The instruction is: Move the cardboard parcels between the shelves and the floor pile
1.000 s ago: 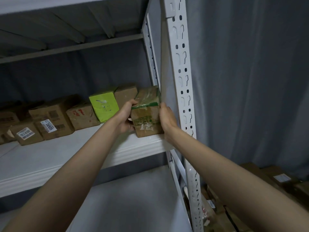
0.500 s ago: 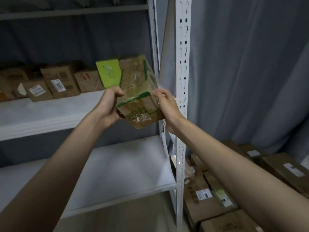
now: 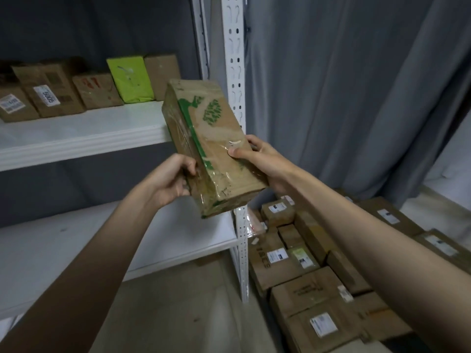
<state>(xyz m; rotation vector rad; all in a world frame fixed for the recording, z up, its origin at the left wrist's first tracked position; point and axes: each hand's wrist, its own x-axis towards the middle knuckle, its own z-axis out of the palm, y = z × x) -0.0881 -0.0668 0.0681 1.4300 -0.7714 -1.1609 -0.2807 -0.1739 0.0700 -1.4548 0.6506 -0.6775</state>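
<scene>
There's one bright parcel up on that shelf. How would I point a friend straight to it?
Start at the white perforated upright of the rack and look left along the upper shelf. A row of parcels stands at its back; the lime-green parcel is second from the right. It alone is green-wrapped; its neighbours are plain brown cardboard.

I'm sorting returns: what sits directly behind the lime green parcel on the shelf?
Behind the lime green paper-wrapped parcel only the dark grey back wall shows. A plain brown cardboard box stands beside it, touching. Anything hidden behind the parcel cannot be seen.
</scene>
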